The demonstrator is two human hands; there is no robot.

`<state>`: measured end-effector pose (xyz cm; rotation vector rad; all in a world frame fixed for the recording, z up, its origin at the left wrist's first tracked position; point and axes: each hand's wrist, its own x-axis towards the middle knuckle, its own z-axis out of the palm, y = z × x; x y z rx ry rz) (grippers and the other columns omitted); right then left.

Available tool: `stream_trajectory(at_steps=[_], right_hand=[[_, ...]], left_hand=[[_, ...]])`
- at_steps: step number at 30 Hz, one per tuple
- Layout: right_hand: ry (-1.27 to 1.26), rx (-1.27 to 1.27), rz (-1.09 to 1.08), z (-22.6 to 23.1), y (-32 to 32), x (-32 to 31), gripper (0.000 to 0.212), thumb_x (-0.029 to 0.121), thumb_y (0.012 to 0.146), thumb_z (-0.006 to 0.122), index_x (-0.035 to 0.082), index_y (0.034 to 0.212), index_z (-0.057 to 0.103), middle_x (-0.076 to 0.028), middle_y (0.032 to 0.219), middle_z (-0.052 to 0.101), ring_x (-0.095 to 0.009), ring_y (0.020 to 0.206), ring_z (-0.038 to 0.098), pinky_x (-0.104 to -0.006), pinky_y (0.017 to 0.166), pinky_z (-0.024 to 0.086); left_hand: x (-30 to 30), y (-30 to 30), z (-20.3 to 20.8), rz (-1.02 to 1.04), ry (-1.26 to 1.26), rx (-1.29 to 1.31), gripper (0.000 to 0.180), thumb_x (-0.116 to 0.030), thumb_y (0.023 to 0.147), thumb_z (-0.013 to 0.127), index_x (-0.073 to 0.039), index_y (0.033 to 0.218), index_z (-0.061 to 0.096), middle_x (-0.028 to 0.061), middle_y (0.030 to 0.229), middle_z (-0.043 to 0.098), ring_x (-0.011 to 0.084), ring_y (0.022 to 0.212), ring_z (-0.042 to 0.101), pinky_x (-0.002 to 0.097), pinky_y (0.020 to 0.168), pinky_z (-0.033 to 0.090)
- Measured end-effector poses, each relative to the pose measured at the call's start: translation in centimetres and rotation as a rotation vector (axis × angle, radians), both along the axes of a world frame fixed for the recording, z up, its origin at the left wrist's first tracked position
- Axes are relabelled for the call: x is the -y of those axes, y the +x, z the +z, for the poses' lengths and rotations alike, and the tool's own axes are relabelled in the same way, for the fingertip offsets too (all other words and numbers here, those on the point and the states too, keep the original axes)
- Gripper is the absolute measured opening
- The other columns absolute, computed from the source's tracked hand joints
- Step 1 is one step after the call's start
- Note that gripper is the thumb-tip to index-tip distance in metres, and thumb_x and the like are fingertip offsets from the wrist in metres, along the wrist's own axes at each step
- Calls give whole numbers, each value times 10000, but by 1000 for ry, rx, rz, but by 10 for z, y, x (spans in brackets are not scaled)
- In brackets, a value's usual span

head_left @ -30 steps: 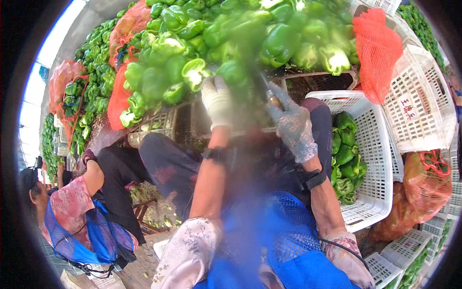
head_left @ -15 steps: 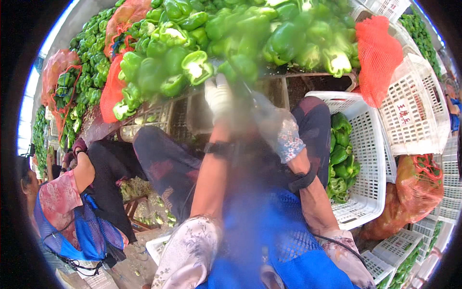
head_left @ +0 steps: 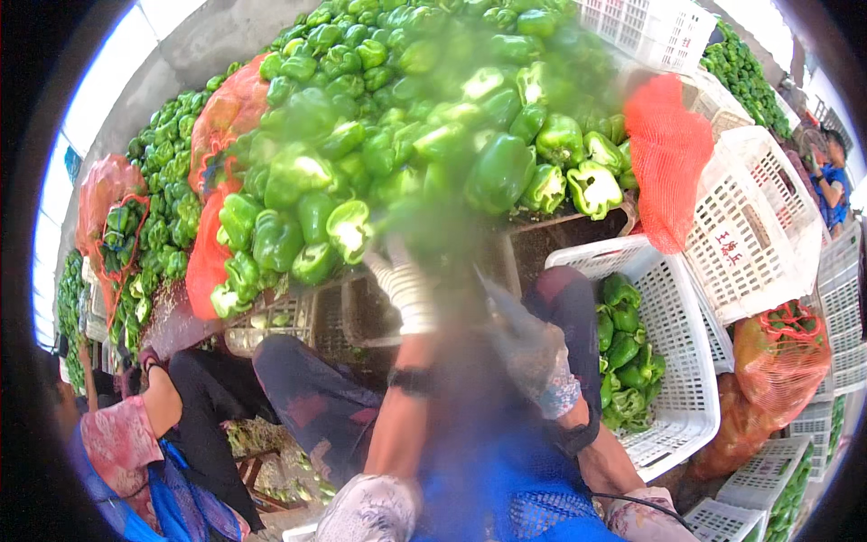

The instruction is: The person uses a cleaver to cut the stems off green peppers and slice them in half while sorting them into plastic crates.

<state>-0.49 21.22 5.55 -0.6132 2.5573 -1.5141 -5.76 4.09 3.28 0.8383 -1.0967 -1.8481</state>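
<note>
My left hand [head_left: 405, 287], in a white glove, reaches up to the near edge of a large heap of green bell peppers [head_left: 312, 172]. Its fingertips blur into the green there, so any pepper in its grasp cannot be made out. A cut bell pepper [head_left: 349, 230] with a pale inside lies just left of those fingers. My right hand [head_left: 528, 339], in a grey glove with a flowered cuff, is closed lower and to the right. Something thin and pointed seems to stick out from its fingers, but a hazy smear hides what it is.
A white crate [head_left: 673, 361] with green peppers stands at my right knee. Beyond it are a red mesh bag [head_left: 668, 163], a tilted white crate [head_left: 754, 226] and a filled net sack [head_left: 781, 352]. Another person's arm [head_left: 161, 402] is at the left.
The view has tilted up, so the heap sits lower and more of its far side shows. My right hand has drawn back from the heap's edge; my left stays near it.
</note>
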Motion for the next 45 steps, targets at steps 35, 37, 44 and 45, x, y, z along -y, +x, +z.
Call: stream_trajectory(at_steps=[35,37,44,45], right_hand=[[-342,-512,-383,109,-265,111,494,261,850,699,126,1319,621,-28,809,649,-80,601,547,-258,559,462],[-353,-678,-441,134,-256,128,475,262,849,697,138,1301,622,-61,859,680,-132,681,601,-298,626,493],[-120,-588,-492,138,-316,151,487,345,844,687,176,1296,619,-139,926,708,-229,836,678,-365,751,527],[6,-535,-471,136,-321,156,483,335,855,674,178,1308,614,-152,915,705,-234,835,678,-366,754,525]], left_hand=[[79,-34,-55,-211,-1783,390,420,-69,735,666,-121,1150,622,91,1336,546,307,1323,460,607,1148,193],[90,-29,-56,-239,-1790,388,398,-93,730,667,-116,1126,638,91,1298,571,307,1279,491,587,1069,320],[95,-35,-22,-718,-2060,397,352,-145,773,596,-40,1108,625,135,1271,537,324,1068,542,438,760,505],[98,-35,-15,-713,-2062,397,352,-145,773,596,-40,1108,625,135,1271,537,324,1068,542,438,760,505]])
